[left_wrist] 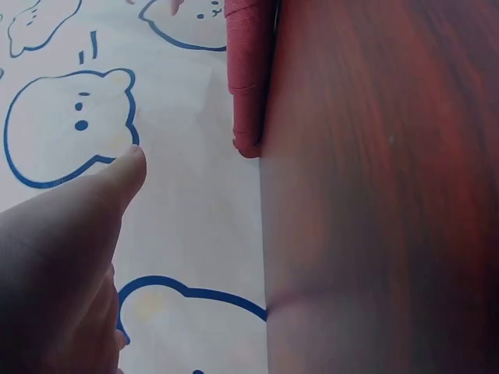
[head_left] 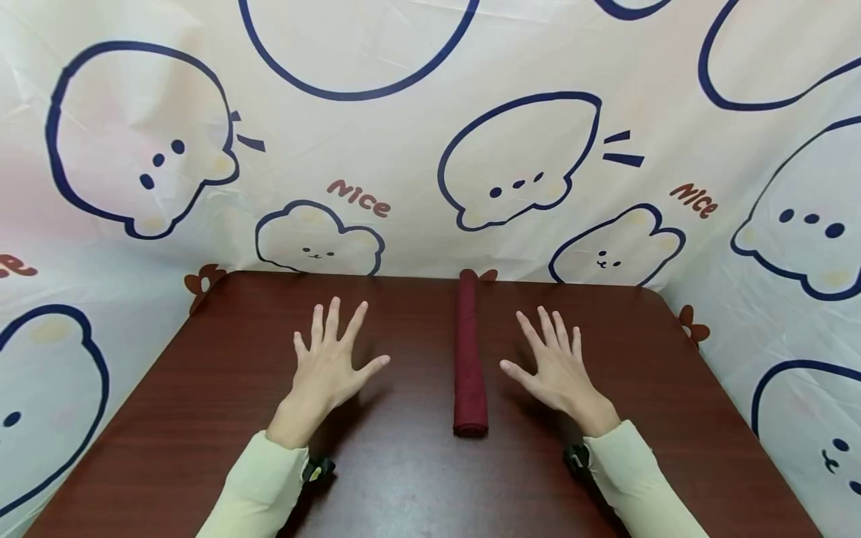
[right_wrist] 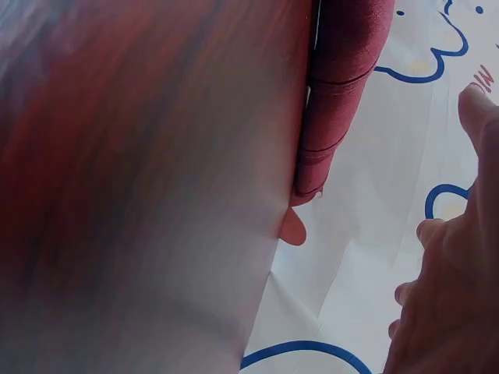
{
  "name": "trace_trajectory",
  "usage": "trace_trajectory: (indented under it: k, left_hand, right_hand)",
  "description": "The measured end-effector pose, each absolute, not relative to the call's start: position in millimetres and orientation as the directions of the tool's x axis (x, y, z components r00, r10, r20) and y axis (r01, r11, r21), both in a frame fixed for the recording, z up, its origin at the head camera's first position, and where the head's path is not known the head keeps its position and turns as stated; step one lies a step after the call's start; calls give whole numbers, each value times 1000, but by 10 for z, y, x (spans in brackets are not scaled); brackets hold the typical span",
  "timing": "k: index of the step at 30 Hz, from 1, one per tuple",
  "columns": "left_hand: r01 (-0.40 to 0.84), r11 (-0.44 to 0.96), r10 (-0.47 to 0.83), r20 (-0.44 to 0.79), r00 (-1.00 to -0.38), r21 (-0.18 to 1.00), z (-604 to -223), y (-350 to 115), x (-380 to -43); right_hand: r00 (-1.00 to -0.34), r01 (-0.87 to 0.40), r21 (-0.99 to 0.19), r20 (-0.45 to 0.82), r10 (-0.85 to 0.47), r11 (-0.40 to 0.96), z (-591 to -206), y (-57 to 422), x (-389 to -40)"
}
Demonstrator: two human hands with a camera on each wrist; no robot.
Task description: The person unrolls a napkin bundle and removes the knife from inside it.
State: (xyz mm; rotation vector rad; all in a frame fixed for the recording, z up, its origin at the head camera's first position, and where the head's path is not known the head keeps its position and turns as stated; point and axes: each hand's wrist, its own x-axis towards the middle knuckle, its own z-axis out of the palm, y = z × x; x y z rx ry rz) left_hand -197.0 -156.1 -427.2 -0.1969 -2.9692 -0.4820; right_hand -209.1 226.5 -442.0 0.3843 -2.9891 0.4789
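Observation:
A long dark-red roll of cloth (head_left: 470, 359) lies lengthwise on the brown table, its far end at the back edge. To its left, my left hand (head_left: 328, 371) is spread palm down above the table, touching nothing. On the other side, closer to the roll, my right hand (head_left: 557, 372) is spread the same way and holds nothing. In the left wrist view the roll (left_wrist: 249, 78) stands out beyond my thumb. The right wrist view shows the roll (right_wrist: 339, 93) apart from my fingers.
The brown wooden table (head_left: 397, 478) has rounded back corners. A pale curtain (head_left: 403, 142) printed with blue-outlined cartoon figures hangs behind it and along both sides. Dark bands with small devices (head_left: 318, 469) sit at both wrists, by the pale sleeves (head_left: 258, 486).

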Motion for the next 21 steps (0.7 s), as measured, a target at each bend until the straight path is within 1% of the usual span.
trace_trajectory:
  k: [8, 13, 21]
  left_hand:
    - [192, 939, 148, 169, -974, 286, -4298, -1541, -1987]
    - [243, 935, 188, 217, -958, 258, -4294, -1509, -2008]
    - [328, 910, 252, 289, -924, 254, -4319, -1408, -2041]
  right_hand:
    - [-955, -295, -325, 93, -280, 898, -4366, 2302, -2103]
    - [-947, -312, -366, 50, -316, 877, -4340, 2329, -2113]
    - [-932, -331, -435, 13, -361, 838, -4326, 2351, -2119]
